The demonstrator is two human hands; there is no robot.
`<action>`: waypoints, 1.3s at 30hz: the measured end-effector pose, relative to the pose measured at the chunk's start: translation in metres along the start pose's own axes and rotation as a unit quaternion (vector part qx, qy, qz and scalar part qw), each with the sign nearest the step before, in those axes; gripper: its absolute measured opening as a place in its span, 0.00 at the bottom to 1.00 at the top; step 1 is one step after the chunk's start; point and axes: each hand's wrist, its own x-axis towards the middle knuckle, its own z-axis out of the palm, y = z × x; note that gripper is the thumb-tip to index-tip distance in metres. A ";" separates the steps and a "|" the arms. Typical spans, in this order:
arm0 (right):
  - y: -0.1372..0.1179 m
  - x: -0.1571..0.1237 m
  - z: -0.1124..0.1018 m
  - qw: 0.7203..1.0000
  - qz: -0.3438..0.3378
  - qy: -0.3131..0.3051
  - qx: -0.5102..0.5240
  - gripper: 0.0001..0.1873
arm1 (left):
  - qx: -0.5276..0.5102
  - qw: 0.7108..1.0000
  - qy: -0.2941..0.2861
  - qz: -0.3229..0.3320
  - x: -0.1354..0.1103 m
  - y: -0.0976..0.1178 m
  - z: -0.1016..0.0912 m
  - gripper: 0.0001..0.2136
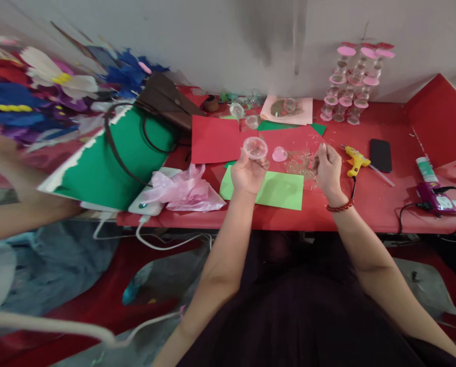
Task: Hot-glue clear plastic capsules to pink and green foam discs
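Note:
My left hand point(249, 176) grips a small clear plastic cup point(256, 148), its round rim facing up, above the red table. To its right, my right hand point(328, 165) is closed in a pinch; whatever lies between its fingertips is too small to make out. A pink dome-shaped piece point(279, 154) rests on the table between the hands. Thin pale shreds point(304, 165) are scattered beside my right hand. Under my left hand lies a light green sheet point(283, 191), with a red sheet point(215, 140) farther back.
A yellow glue gun point(355, 160) and a black phone point(380, 155) lie at right, near a purple power adapter point(437, 198). Stacked clear cups point(344, 84) stand at the wall. A pink plastic bag point(189, 191) and brown bag point(170, 99) are left. Another person's arm point(21, 204) shows far left.

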 end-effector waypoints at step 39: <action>0.027 -0.031 0.036 0.955 -0.083 -0.245 -0.146 0.07 | -0.068 0.977 0.075 -0.186 0.066 -0.010 0.034 0.12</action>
